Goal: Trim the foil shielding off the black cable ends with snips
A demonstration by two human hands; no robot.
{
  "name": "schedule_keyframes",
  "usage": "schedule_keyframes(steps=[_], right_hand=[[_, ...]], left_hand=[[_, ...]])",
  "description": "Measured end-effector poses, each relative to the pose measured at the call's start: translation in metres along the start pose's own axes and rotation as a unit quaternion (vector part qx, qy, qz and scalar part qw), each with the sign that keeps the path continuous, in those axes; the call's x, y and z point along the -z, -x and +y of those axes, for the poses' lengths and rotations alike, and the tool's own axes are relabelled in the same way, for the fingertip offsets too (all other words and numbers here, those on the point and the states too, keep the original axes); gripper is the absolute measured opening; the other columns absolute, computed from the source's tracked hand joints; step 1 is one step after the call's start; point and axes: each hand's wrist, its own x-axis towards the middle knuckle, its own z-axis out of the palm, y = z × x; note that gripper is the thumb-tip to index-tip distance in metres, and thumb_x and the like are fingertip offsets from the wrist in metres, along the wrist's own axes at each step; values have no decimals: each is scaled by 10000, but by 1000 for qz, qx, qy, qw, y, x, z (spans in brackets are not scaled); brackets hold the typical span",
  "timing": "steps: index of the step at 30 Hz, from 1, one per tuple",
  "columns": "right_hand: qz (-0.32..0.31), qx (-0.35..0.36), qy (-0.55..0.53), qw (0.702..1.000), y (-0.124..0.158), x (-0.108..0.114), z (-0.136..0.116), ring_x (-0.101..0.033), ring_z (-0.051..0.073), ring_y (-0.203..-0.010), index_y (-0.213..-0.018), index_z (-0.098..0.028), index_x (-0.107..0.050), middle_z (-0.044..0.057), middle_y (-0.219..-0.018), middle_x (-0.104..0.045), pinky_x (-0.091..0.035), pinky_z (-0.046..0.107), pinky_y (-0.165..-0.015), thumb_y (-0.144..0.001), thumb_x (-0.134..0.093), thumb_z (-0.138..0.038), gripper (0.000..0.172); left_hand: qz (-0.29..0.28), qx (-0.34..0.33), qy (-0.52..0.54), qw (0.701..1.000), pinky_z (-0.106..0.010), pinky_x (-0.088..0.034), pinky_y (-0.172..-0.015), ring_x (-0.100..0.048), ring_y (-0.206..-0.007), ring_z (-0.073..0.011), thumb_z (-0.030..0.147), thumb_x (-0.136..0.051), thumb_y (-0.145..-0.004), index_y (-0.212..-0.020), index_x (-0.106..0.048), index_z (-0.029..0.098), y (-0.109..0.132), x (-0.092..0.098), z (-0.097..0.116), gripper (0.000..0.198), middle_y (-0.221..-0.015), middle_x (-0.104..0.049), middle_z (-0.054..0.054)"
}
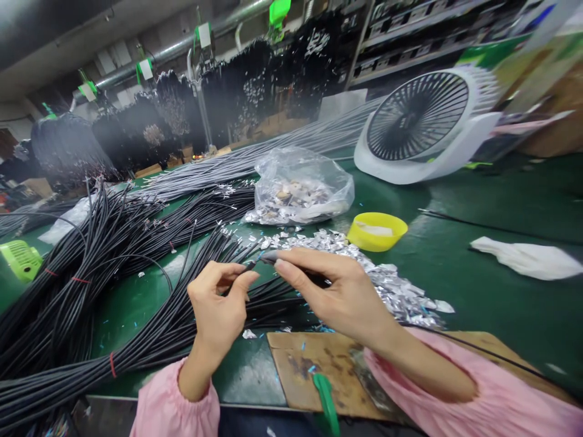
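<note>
My left hand [221,306] is closed, its thumb and fingers pinching a thin black cable [249,266]. Close beside it, my right hand [341,288] is closed in a pinch at the cable's end, where a bit of blue shows. Something dark grey covers the tip of the right index finger; I cannot make out whether it is a finger cot. Under and beyond the hands lies a heap of silver foil scraps [401,291]. Left of them spreads a large bundle of black cables [150,340], tied with red bands.
A clear plastic bag of scraps [303,188] and a yellow ring-shaped dish [378,233] stand beyond the hands. At the back right is a white fan [419,127]. A stained board [337,358] with a green-handled tool [324,400] lies at the front edge. White cloth [523,258] lies right.
</note>
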Motion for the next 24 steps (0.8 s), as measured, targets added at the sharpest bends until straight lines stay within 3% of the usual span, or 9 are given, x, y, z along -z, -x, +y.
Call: schedule_keyframes(steps=[6,12,14,18,21,24], right_hand=[[17,46,15,999,1,-1,-2,-675,169,-653,-784,-179,-721,56,-756,-726,-554,252,-611,-804,-555,-204,169],[-29,-16,-37,999,-2,0,-1,-639,154,-607,-664,-200,-666,33,-675,-692,-515,242,-554,-810,-537,-289,215],[-23,-46,-36,998,-2,1,-1,-589,133,-545,-669,-189,-636,25,-624,-650,-461,229,-484,-810,-536,-353,238],[-34,-32,-7,999,-4,2,0,-421,85,-464,-635,-167,-559,-21,-523,-486,-337,218,-438,-793,-562,-410,290],[-58,0,-30,998,-7,1,3,-398,87,-517,-549,-165,-482,-20,-538,-433,-324,224,-487,-827,-529,-387,358],[-119,-34,-158,980,-8,0,5,-359,81,-478,-577,-176,-442,-39,-530,-382,-311,220,-451,-848,-478,-443,382]], left_hand=[[-108,123,107,981,-185,-283,-348,-396,-346,-48,417,-589,-783,-556,-561,154,-5,6,14,348,-463,-444,41],[-200,215,180,939,-191,-181,-338,-293,-318,-32,550,-581,-740,-474,-459,155,-10,12,19,492,-402,-327,64],[-182,197,160,950,-192,-211,-352,-328,-340,-42,491,-589,-757,-511,-519,150,-9,11,17,426,-414,-376,54],[-111,71,40,990,-199,-352,-469,-491,-506,-86,268,-649,-736,-617,-644,155,-4,5,13,164,-552,-568,8],[-122,20,-1,992,-204,-366,-497,-497,-530,-92,231,-657,-732,-650,-676,165,-4,4,10,107,-571,-581,10],[-155,6,29,988,-200,-363,-492,-483,-525,-87,225,-654,-738,-710,-708,184,-5,4,7,73,-585,-569,15]])
